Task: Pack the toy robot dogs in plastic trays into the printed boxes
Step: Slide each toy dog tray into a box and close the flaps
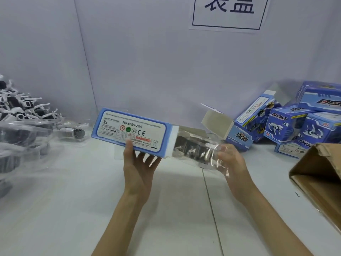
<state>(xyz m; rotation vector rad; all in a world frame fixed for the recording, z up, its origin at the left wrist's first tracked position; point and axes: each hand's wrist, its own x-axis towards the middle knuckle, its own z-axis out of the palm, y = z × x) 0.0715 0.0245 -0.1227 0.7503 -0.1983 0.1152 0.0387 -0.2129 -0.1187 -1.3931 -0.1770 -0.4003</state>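
A blue printed box (132,131) is held above the white table, label side up, with its open end to the right. My left hand (139,163) grips it from below, thumb on the label. A clear plastic tray (199,151) with a toy robot dog inside sticks out of that open end, partly inside the box. My right hand (233,163) holds the tray's outer end.
A heap of toy dogs in clear trays (24,122) lies at the left. Several printed boxes (287,124) are piled at the back right, one with open flaps. A brown cardboard carton (317,180) stands at the right edge. A white wall (147,61) closes the back.
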